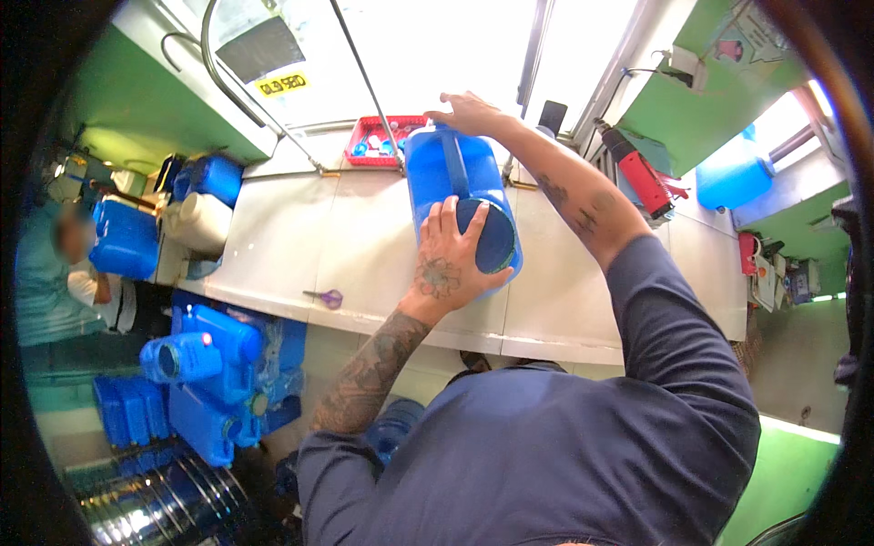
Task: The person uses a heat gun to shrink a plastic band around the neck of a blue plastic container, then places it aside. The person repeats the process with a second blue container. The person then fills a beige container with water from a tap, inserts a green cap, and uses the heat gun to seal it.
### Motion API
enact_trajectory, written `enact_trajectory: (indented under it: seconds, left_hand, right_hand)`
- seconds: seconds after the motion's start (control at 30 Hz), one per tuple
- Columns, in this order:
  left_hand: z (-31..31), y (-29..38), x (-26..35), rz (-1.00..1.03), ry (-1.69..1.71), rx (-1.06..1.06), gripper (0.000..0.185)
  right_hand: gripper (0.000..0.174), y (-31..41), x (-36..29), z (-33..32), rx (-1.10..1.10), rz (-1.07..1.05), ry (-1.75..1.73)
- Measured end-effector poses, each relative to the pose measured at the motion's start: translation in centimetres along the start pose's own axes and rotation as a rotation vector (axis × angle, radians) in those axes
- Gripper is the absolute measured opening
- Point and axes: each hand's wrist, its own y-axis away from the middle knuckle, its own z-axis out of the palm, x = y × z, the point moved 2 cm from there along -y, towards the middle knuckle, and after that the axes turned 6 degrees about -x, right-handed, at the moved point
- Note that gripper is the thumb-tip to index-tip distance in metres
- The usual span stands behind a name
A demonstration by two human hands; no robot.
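Observation:
A blue plastic water jug with a moulded handle stands on the tiled counter. My left hand lies with spread fingers on its large round dark cap, at the side of the jug facing me. Over the far upper end of the jug reaches my right hand; its fingers are partly extended at the small spout there, and whether they grip it cannot be told. Behind the jug, a red plastic basket holds small blue and white caps. Purple-handled scissors rest near the counter's front edge.
A red heat gun lies at the right. Another blue jug stands beyond it. At the left are a white container and blue jugs beside another person. More blue jugs are stacked below the counter. Metal rods rise at the back.

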Motion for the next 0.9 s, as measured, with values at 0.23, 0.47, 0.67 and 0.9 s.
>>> enact_trajectory:
  seconds: [0.23, 0.47, 0.67, 0.9]
  left_hand:
    - [-0.2, 0.3, -0.4, -0.011, -0.005, 0.017, 0.095]
    - [0.0, 0.0, 0.1, -0.018, -0.047, -0.008, 0.094]
    - [0.0, 0.4, -4.6, -0.029, 0.91, 0.059, 0.061]
    - [9.6, 2.6, -6.3, -0.156, 1.161, 0.45, 0.063]
  right_hand:
    - [0.056, -5.7, 1.2, 1.5, -0.361, -0.154, 0.231]
    - [0.064, -4.8, 1.3, 2.7, -0.193, 0.044, 0.088]
    - [0.062, 10.8, -2.2, 2.1, 0.297, -0.012, -0.411]
    - [0.047, 20.4, -3.1, 2.5, 0.161, -0.034, -0.457]
